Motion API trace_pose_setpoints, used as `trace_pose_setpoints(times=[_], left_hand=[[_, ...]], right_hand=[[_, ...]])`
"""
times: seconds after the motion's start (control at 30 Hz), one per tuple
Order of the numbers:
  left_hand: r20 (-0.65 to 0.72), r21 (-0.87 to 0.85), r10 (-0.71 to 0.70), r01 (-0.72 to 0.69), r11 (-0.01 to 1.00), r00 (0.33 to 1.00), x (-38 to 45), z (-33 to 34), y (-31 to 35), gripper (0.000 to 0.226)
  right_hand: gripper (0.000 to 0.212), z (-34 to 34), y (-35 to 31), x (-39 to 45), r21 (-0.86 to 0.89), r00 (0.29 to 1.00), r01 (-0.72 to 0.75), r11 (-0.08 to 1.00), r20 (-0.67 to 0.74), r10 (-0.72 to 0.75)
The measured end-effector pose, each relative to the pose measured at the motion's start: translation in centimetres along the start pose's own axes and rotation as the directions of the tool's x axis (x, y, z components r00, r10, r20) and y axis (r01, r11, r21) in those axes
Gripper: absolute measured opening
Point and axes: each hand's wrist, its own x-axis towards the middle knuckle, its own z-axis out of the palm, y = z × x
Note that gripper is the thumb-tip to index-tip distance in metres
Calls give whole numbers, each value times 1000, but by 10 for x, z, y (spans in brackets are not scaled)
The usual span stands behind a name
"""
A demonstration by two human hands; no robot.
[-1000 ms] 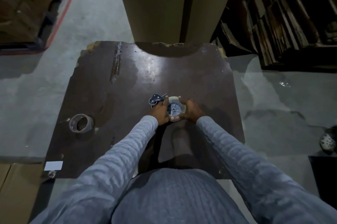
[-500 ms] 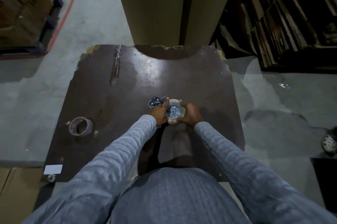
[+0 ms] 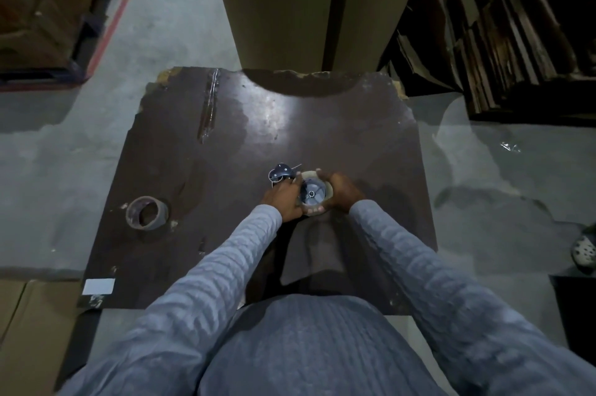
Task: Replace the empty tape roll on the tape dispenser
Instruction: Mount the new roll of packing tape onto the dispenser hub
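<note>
Middle of the frame, over the dark brown worn board (image 3: pixel 322 124): grey plastic tape dispenser (image 3: pixel 283 173) gripped in the left hand (image 3: pixel 283 200), fingers closed round its frame. Pale, translucent fresh tape roll (image 3: pixel 314 192) cupped in the right hand (image 3: pixel 342 192), fingers curled round the outer rim, already sitting around the grey spoked hub. Step in hand, as a judgement: seating the new roll on the hub. Next move likely calls for pressing the roll fully home, then finding the free end and threading it toward the cutter at the dispenser's upper left end. Left of centre, well apart: brown empty cardboard core (image 3: pixel 146 213), lying on the board. Lower left corner of the board: small white blank label (image 3: pixel 98 286). No brand or writing legible anywhere.
</note>
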Motion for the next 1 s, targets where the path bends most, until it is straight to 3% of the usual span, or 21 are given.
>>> trace_pose_setpoints(times=[0.17, 0.33, 0.43, 0.5, 0.67, 0.77, 0.87, 0.93, 1.0], left_hand=[[25, -53, -20, 21, 998, 999, 10, -4, -4, 95], [24, -10, 8, -7, 1000, 1000, 16, 6, -7, 118], [10, -13, -11, 11, 1000, 1000, 18, 6, -7, 119], [-15, -31, -16, 15, 999, 1000, 18, 3, -2, 113], [-129, 120, 4, 11, 993, 992, 11, -4, 13, 64], [-140, 135, -24, 43, 990, 990, 5, -3, 13, 66], [-112, 102, -58, 70, 992, 992, 5, -9, 4, 56], [-73, 106, -8, 16, 994, 997, 5, -12, 0, 68], [-6, 141, 43, -42, 989, 999, 5, -12, -2, 86]], right_hand=[[73, 0, 3, 9, -71, 999, 34, 997, 8, -33], [75, 2, 6, 15, -170, 999, 48, 984, 26, -44], [77, 3, 7, 15, -190, 999, 30, 981, 45, -22], [72, 3, 5, 13, -180, 998, 25, 983, 55, -16], [62, -8, -2, 12, -119, 996, 31, 992, 82, -21], [66, -10, -3, 3, -43, 1000, -7, 999, -5, 7], [53, 1, -1, -9, -11, 992, -61, 998, -107, 59], [60, 11, -1, -14, 29, 990, -72, 997, -122, 74], [85, 18, -2, -15, 50, 992, -74, 996, -97, 79]])
